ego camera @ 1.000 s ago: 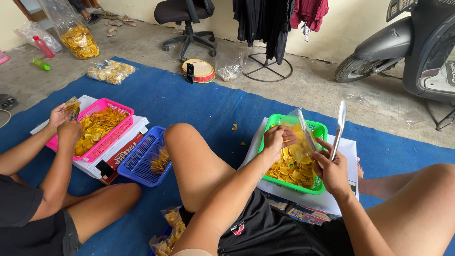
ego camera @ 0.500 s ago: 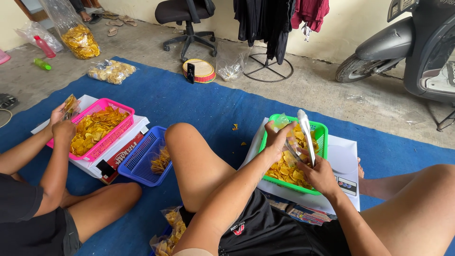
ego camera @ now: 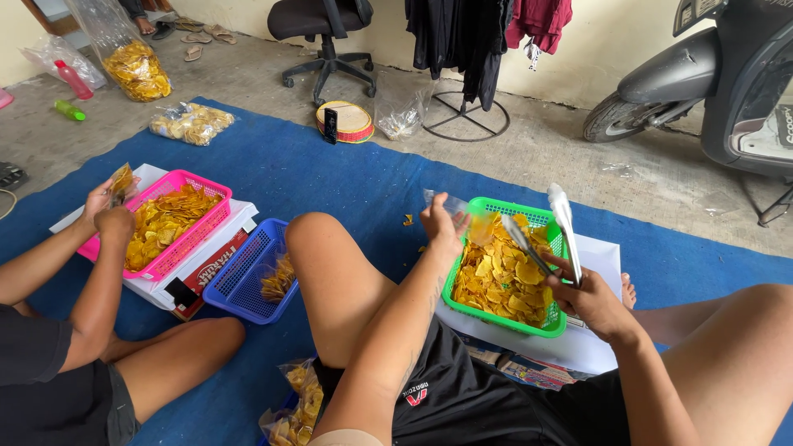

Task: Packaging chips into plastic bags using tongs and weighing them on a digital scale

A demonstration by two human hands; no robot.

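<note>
Seated packing scene on a blue mat point(ego camera: 347, 177), head view. A green basket point(ego camera: 552, 324) of yellow chips point(ego camera: 496, 277) rests on a white sheet point(ego camera: 596, 347) between the wearer's knees. The right hand point(ego camera: 588, 299) has its grip closed round the handle end of metal tongs point(ego camera: 549, 231), whose two arms stand apart above the chips, carrying nothing visible. The left hand point(ego camera: 442, 225) pinches a small clear bag point(ego camera: 450, 203) just beyond the basket's left rim.

Judged from this, the step goes best with the bag's mouth held wide and brought over the basket, so that stray chips fall back in, and the tongs closed lightly to avoid breakage.

At left, another person's hands point(ego camera: 111, 211) hold a part-filled bag over a pink basket point(ego camera: 186, 239); a blue basket point(ego camera: 244, 285) stands beside it.

Unclear: whether the clear bag is open or holds any chips; the left fingertips, hidden behind the hand; the sheet's lower edge, covered by the leg.
</note>
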